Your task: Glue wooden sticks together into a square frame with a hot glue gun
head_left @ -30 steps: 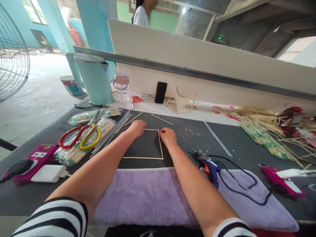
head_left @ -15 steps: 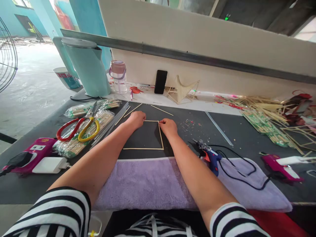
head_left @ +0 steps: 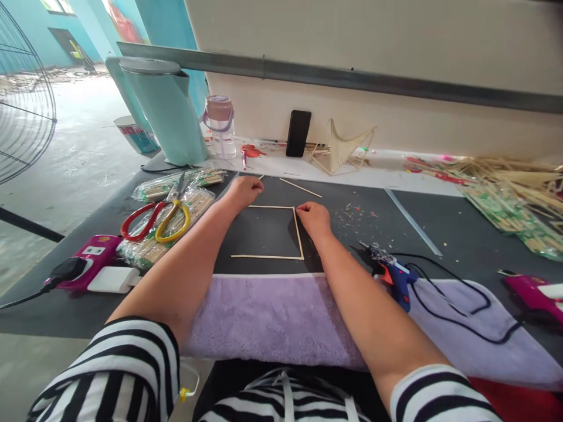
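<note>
Thin wooden sticks [head_left: 267, 257] lie on the dark tabletop as three sides of a rectangle, its left side open. My right hand [head_left: 314, 218] has its fingertips pinched together right beside the upper right corner; whether they grip the stick there is too small to see. Beyond the rectangle's upper left end, my left hand [head_left: 244, 192] is closed with curled fingers. The tip of a loose stick [head_left: 261, 177] shows just past those fingers, and what they hold, if anything, is hidden.
Scissors [head_left: 163, 220] rest on bagged sticks [head_left: 145, 249] at left, near a kettle [head_left: 160, 117]. A glue gun [head_left: 396, 278] with a black cord lies at right by a purple towel [head_left: 268, 316]. A phone [head_left: 298, 133] and a stick model [head_left: 341, 149] stand behind.
My left hand has left the rectangle's upper stick and moved away from me to the loose sticks. My right hand stays by the corner. The view has shifted slightly.
</note>
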{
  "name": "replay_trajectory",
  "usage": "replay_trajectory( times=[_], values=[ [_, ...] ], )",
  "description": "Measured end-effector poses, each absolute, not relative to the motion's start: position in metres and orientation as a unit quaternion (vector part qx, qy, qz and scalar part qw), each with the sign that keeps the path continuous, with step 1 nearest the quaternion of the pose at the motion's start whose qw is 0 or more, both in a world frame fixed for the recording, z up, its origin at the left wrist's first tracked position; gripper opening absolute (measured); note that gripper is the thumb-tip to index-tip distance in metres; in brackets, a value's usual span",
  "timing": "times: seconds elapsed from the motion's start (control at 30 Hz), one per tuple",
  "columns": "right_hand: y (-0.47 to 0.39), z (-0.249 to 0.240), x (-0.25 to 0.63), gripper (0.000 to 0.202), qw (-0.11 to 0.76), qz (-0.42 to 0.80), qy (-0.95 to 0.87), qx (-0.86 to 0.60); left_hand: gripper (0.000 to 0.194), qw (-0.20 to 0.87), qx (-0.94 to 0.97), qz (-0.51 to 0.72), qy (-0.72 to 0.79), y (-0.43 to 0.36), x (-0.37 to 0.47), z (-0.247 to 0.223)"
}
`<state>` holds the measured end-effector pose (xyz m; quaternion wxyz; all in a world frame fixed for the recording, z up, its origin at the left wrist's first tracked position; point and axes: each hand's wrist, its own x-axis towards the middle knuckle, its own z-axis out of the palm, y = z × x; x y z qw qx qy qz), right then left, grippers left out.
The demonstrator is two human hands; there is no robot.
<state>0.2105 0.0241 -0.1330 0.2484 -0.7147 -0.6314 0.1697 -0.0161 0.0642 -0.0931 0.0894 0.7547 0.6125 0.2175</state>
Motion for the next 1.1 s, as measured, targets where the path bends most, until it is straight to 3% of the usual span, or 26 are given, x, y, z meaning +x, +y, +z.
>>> replay_trajectory(
  times=[0.33,0.7,1.1],
  values=[
    [0.024,-0.133,0.209,0.022,0.241,0.166,-0.623,-0.726,0.025,0.097,0.696,0.328,0.631,0.055,-0.020,-0.081],
    [0.021,-0.129,0.208,0.019,0.241,0.180,-0.633,-0.714,0.020,0.078,0.811,0.174,0.554,0.060,0.010,-0.119],
    [0.021,-0.127,0.207,0.019,0.239,0.184,-0.627,-0.719,0.022,0.069,0.808,0.131,0.570,0.058,0.018,-0.123]
  ],
)
